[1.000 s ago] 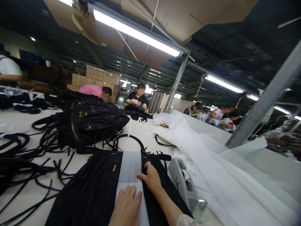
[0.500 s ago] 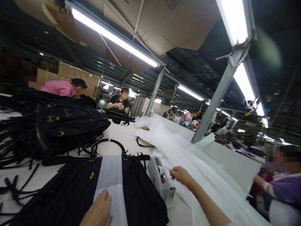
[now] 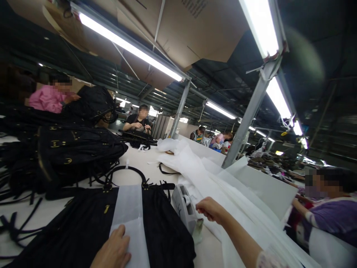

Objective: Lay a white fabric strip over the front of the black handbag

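Note:
A black fabric bag with a round handle and a gold zip pull lies in front of me. Down its middle runs a whitish, translucent sheet. My left hand rests on the sheet's left edge, fingers extended and holding nothing. Just right of the bag stands a pale grey tape dispenser with a roll inside. Beside its right side, my right hand is closed in a pinch; whatever is between the fingertips is too small to make out.
Black bags with dangling straps are piled at left. White sheeting spreads along the right, by a low white partition and a metal post. Co-workers sit beyond; one in a purple top is at far right.
My view has shifted slightly, while both hands keep nearly the same places by the bag and dispenser. The co-worker in pink now has a black bag raised in front.

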{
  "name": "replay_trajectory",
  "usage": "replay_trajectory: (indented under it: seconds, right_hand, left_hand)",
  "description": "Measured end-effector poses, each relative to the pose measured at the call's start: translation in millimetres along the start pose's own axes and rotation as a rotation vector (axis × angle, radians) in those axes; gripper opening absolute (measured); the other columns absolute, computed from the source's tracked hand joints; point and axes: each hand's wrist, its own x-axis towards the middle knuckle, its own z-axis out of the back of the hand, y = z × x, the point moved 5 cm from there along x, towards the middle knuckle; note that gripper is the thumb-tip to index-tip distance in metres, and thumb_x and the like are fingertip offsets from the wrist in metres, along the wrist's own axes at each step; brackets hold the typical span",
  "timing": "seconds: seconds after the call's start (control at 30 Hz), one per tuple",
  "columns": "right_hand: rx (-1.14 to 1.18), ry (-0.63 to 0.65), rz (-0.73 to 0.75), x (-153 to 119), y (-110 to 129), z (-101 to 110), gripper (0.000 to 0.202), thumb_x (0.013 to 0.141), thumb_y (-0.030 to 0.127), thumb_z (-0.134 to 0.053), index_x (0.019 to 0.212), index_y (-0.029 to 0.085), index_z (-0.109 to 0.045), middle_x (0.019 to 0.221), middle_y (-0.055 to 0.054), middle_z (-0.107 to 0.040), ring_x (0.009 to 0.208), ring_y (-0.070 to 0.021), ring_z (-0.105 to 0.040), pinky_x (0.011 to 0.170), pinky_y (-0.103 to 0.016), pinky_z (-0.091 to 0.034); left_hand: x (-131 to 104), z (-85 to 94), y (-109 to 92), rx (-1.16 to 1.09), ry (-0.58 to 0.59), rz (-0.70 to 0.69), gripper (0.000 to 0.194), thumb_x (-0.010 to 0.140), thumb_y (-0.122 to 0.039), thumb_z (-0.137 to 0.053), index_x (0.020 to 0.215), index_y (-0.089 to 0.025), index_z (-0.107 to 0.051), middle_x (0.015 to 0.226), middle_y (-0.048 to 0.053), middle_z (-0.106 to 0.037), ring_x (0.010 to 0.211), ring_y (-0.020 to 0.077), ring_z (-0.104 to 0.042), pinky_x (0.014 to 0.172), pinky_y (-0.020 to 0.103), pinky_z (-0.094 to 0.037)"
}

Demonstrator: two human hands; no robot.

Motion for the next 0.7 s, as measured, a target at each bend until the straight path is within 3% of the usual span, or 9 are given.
replay_trajectory:
  seconds: [0.13, 0.27, 0.37, 0.43, 0.53, 0.63, 0.7]
  right_hand:
    - [0.026, 0.011, -0.001, -29, -26, 4, 0.014, 0.063, 0.029, -0.054, 0.053, 0.02, -0.053, 0.048, 0.003, -0.045, 0.042, -0.0076, -0.027, 0.042, -0.024, -0.014]
    - [-0.071, 0.02, -0.043, -47, -75, -24, 0.021, 0.059, 0.022, -0.055, 0.039, 0.02, -0.048, 0.036, 0.004, -0.033, 0.037, -0.0076, -0.025, 0.042, -0.026, -0.012]
    - [-0.087, 0.074, -0.04, -53, -80, -42, 0.021, 0.058, 0.024, -0.056, 0.04, 0.02, -0.049, 0.038, 0.003, -0.039, 0.036, -0.0066, -0.024, 0.042, -0.026, -0.012]
    - [0.04, 0.135, -0.011, -60, -54, -50, 0.019, 0.062, 0.034, -0.06, 0.051, 0.02, -0.053, 0.047, 0.002, -0.05, 0.036, -0.0049, -0.023, 0.043, -0.026, -0.01]
    - [0.299, 0.384, 0.109, -78, 22, -79, 0.032, 0.066, 0.048, -0.068, 0.076, 0.018, -0.062, 0.067, 0.0, -0.063, 0.042, -0.003, -0.025, 0.045, -0.024, -0.008]
    - [0.439, 0.668, 0.172, -93, 93, -141, 0.035, 0.066, 0.044, -0.073, 0.083, 0.016, -0.062, 0.073, -0.002, -0.066, 0.045, -0.0021, -0.026, 0.045, -0.023, -0.009]
    - [0.503, 0.762, 0.141, -89, 115, -191, 0.037, 0.063, 0.042, -0.075, 0.084, 0.015, -0.061, 0.074, -0.002, -0.066, 0.044, -0.0014, -0.025, 0.044, -0.023, -0.008]
  left_hand:
    - [-3, 6.4, -7, 0.077, 0.094, 0.071, 0.039, 0.089, -0.005, -0.039, 0.107, -0.016, -0.071, 0.125, 0.013, -0.061, 0.124, 0.0278, -0.051, 0.105, 0.042, -0.042]
    - [-7, -2.8, -10, 0.121, 0.114, 0.059, 0.047, 0.089, -0.005, -0.034, 0.125, -0.013, -0.063, 0.132, 0.016, -0.058, 0.126, 0.029, -0.051, 0.108, 0.046, -0.039]
    - [-13, -12.8, -11, 0.139, 0.088, 0.05, 0.049, 0.089, -0.007, -0.035, 0.135, -0.007, -0.053, 0.137, 0.021, -0.053, 0.13, 0.0327, -0.047, 0.111, 0.05, -0.035]
    - [-16, -18.6, -12, 0.125, 0.09, 0.06, 0.051, 0.089, -0.008, -0.037, 0.139, -0.006, -0.049, 0.141, 0.022, -0.049, 0.133, 0.0334, -0.044, 0.112, 0.05, -0.033]
    - [-15, -28.7, -9, 0.062, 0.169, 0.108, 0.05, 0.091, -0.015, -0.043, 0.141, -0.007, -0.046, 0.145, 0.023, -0.044, 0.135, 0.0344, -0.041, 0.113, 0.049, -0.032]
    - [-11, -37.1, -4, 0.02, 0.114, 0.147, 0.048, 0.093, -0.025, -0.048, 0.138, -0.008, -0.05, 0.143, 0.022, -0.047, 0.133, 0.0343, -0.043, 0.112, 0.048, -0.034]
    - [-9, -46.8, -2, 0.023, 0.029, 0.109, 0.045, 0.093, -0.026, -0.049, 0.134, -0.009, -0.055, 0.138, 0.022, -0.053, 0.129, 0.0331, -0.048, 0.108, 0.046, -0.039]
